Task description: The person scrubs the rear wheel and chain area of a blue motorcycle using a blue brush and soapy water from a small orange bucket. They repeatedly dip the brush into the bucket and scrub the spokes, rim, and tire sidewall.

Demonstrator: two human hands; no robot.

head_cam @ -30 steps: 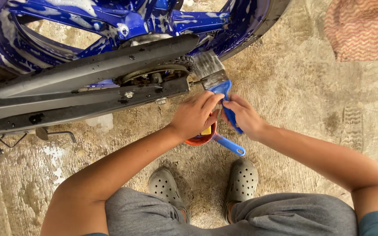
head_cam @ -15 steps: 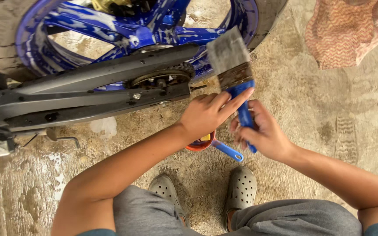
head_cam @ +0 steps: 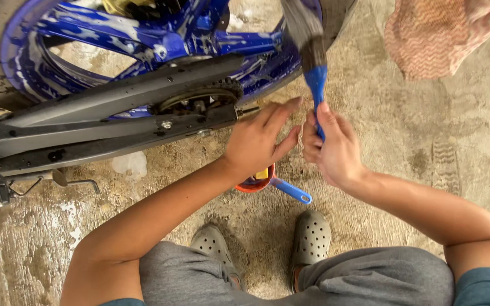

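At the far left, well away from either hand, the blue motorcycle wheel (head_cam: 86, 39) stands wet and soapy behind a dark swingarm (head_cam: 103, 122) that runs across to the chain sprocket (head_cam: 199, 99). Just right of that sprocket comes the left hand (head_cam: 259, 141): its grip is spread, fingers straight and loosely fanned, pinching nothing, the fingertips pointing up toward the brush and stopping just short of its handle. Below that hand, partly hidden by the wrist, a small orange cup (head_cam: 254, 184) sits on the concrete floor (head_cam: 404, 147) beside something with a blue handle (head_cam: 291, 191). Next to the right is the paintbrush (head_cam: 313, 68), held upright just beside the left fingertips, its blue handle rising out of the right hand (head_cam: 333, 148) and its grey bristles up against the tyre's edge. It looks light and easy to swing; the handle is stiff, probably slick with suds, while the bristles are soft and will splay under pressure, so the low end of the handle seems the sound place to hold it. The right grip is pressed together there, fingers and thumb wrapped round the handle's base. Far up and to the right of that hand a reddish cloth (head_cam: 449, 34) lies on the floor.
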